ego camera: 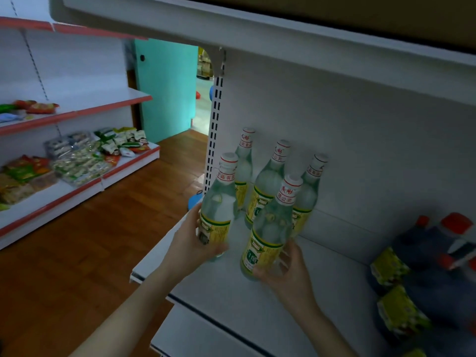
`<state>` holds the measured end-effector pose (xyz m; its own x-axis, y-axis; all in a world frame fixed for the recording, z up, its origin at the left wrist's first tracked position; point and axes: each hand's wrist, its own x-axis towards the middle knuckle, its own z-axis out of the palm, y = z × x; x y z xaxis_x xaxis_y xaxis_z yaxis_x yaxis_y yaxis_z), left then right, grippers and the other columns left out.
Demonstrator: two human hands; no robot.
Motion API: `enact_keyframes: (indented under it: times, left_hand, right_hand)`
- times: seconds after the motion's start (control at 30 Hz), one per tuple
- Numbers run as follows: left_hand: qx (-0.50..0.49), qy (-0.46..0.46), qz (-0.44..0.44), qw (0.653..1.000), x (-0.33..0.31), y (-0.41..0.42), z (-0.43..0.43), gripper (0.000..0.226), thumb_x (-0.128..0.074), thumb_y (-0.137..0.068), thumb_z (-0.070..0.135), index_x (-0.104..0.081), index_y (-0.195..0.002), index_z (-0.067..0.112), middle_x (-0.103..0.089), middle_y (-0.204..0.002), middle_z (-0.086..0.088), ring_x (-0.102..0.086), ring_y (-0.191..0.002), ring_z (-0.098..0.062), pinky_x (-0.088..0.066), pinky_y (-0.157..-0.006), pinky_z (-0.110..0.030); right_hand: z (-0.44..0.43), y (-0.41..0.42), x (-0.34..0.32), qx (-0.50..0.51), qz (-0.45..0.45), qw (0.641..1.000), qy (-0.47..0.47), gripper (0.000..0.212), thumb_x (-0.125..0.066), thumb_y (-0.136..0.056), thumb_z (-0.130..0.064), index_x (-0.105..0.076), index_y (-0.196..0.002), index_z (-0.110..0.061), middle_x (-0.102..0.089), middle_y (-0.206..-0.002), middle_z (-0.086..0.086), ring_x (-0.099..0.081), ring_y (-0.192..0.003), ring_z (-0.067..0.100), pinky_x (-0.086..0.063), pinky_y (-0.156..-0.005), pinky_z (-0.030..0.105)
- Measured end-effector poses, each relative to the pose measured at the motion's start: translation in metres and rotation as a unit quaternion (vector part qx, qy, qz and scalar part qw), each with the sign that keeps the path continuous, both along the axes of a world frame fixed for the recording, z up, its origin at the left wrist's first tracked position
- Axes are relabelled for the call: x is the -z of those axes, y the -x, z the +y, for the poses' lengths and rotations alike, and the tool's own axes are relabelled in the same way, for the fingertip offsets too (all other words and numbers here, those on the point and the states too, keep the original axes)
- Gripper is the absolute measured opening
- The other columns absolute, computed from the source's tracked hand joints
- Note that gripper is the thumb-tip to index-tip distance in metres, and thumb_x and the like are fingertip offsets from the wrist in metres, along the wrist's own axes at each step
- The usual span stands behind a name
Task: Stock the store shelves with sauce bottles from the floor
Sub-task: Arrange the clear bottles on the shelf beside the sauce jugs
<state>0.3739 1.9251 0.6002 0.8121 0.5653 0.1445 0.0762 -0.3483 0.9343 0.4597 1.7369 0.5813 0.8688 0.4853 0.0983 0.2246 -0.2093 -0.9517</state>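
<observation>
Several clear sauce bottles with yellow labels and white caps stand on the white shelf. My left hand grips the front left bottle around its lower body at the shelf's left end. My right hand grips the front right bottle at its base, a little nearer to me. Three more bottles stand upright behind them by the back panel: one at the left, one in the middle and one at the right.
Dark jugs with red caps and yellow labels crowd the shelf's right end. An upper shelf hangs low overhead. Across the wooden floor, red-edged shelves carry snack packets. A doorway opens at the back.
</observation>
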Motion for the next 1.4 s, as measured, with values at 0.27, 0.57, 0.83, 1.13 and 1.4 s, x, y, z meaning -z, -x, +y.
enact_keyframes:
  times: [0.27, 0.57, 0.83, 1.13, 1.4]
  left_hand:
    - [-0.012, -0.047, 0.067, 0.997, 0.022, -0.012, 0.007, 0.062, -0.082, -0.065, 0.022, -0.049, -0.118, 0.021, -0.055, -0.102, 0.013, -0.052, -0.092, -0.005, -0.041, -0.076, -0.021]
    - [-0.015, -0.046, 0.05, 0.998, 0.023, -0.04, 0.013, 0.058, -0.082, -0.065, 0.02, -0.051, -0.114, 0.017, -0.062, -0.111, 0.002, -0.056, -0.095, -0.011, -0.046, -0.079, -0.026]
    - [-0.024, -0.044, 0.029, 0.998, 0.032, -0.057, 0.02, 0.055, -0.082, -0.063, 0.025, -0.053, -0.109, 0.018, -0.062, -0.106, 0.002, -0.06, -0.093, -0.012, -0.05, -0.075, -0.028]
    - [-0.003, -0.029, 0.022, 0.999, 0.035, -0.063, 0.024, 0.059, -0.08, -0.067, 0.02, -0.047, -0.117, 0.018, -0.058, -0.11, 0.006, -0.056, -0.097, -0.009, -0.041, -0.07, -0.011]
    - [0.038, -0.015, 0.026, 0.999, 0.035, -0.058, 0.027, 0.068, -0.073, -0.075, 0.011, -0.035, -0.13, 0.02, -0.049, -0.11, 0.01, -0.049, -0.1, -0.006, -0.036, -0.067, -0.005]
  right_hand:
    - [0.01, -0.009, 0.017, 0.028, 0.008, 0.999, 0.018, 0.052, -0.08, -0.066, -0.007, -0.05, -0.103, -0.029, -0.061, -0.11, -0.003, -0.058, -0.103, 0.013, -0.047, -0.086, 0.02]
    - [0.032, -0.027, 0.018, 0.025, 0.001, 1.0, 0.004, 0.058, -0.075, -0.072, -0.001, -0.049, -0.122, -0.014, -0.059, -0.12, 0.003, -0.057, -0.103, 0.01, -0.044, -0.073, 0.0]
    - [0.039, -0.033, 0.021, 0.022, -0.017, 1.0, 0.0, 0.061, -0.072, -0.075, 0.0, -0.046, -0.128, -0.013, -0.059, -0.12, 0.001, -0.057, -0.099, -0.005, -0.043, -0.077, 0.0]
    - [0.047, -0.045, 0.025, 0.013, -0.029, 0.999, 0.009, 0.062, -0.068, -0.078, 0.001, -0.04, -0.132, -0.011, -0.056, -0.118, -0.006, -0.055, -0.095, -0.017, -0.042, -0.08, 0.0]
    - [0.048, -0.047, 0.03, 0.002, -0.019, 1.0, 0.015, 0.061, -0.065, -0.081, 0.001, -0.037, -0.133, -0.016, -0.051, -0.117, -0.019, -0.051, -0.099, -0.023, -0.043, -0.086, 0.004]
